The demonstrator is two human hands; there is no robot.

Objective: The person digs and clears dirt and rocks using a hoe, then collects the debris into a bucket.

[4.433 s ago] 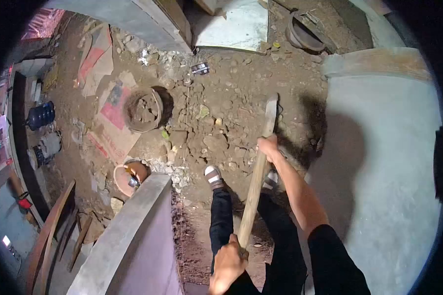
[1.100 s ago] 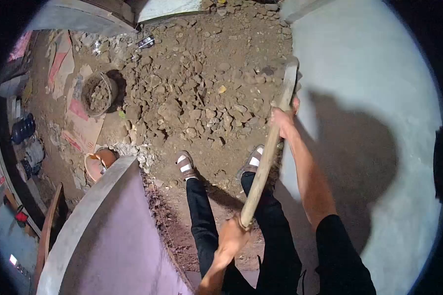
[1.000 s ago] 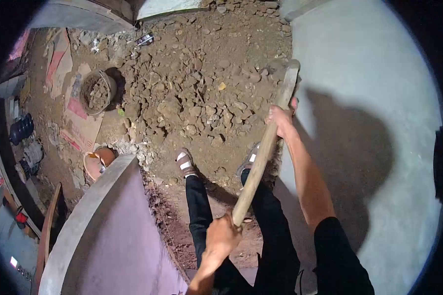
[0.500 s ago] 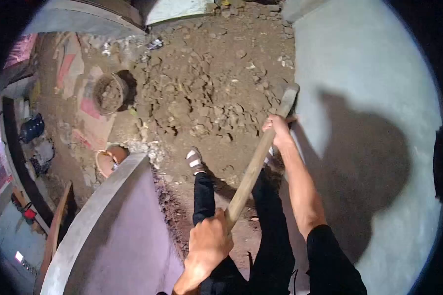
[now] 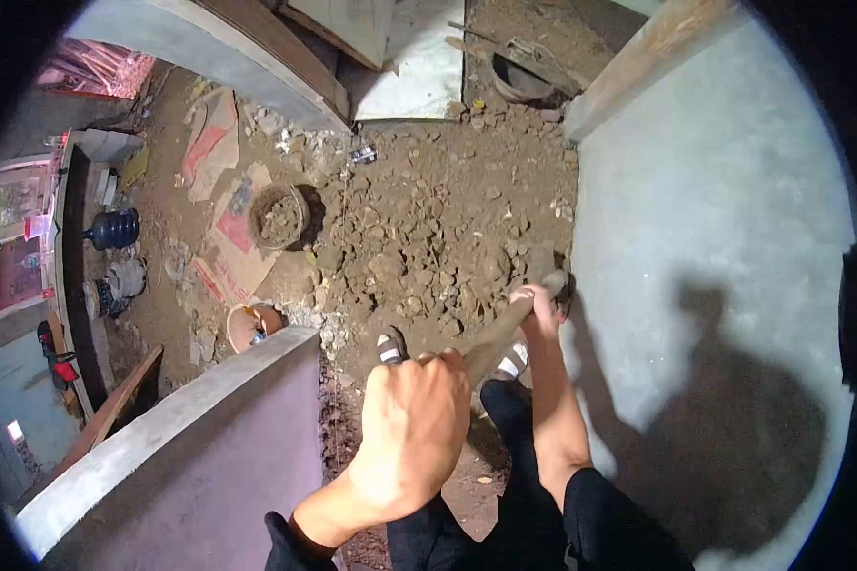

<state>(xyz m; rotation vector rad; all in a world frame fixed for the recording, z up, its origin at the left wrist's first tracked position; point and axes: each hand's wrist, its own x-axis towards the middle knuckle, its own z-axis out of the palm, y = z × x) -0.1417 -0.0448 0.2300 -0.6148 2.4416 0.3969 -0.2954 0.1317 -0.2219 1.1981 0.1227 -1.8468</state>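
Note:
Both of my hands grip a long wooden handle [image 5: 493,344] that slants up to the right. Closest to the camera is my left hand [image 5: 414,423], its fingers wrapped round the near end. Farther along, my right hand [image 5: 539,309] is closed round the handle close to its far end, beside the grey wall. The tool's head is hard to make out there. Broken soil and stones [image 5: 419,243] cover the ground ahead of my feet.
A bucket of soil [image 5: 279,217] stands on flattened cardboard at the left. A low wall [image 5: 229,419] runs along my left side, and a tall grey wall [image 5: 714,219] on my right. An orange container [image 5: 248,326] sits behind the low wall's end.
My left hand has risen towards the camera with the handle's near end, and the handle looks foreshortened. My right hand is slightly lower in view. The view takes in more ground ahead.

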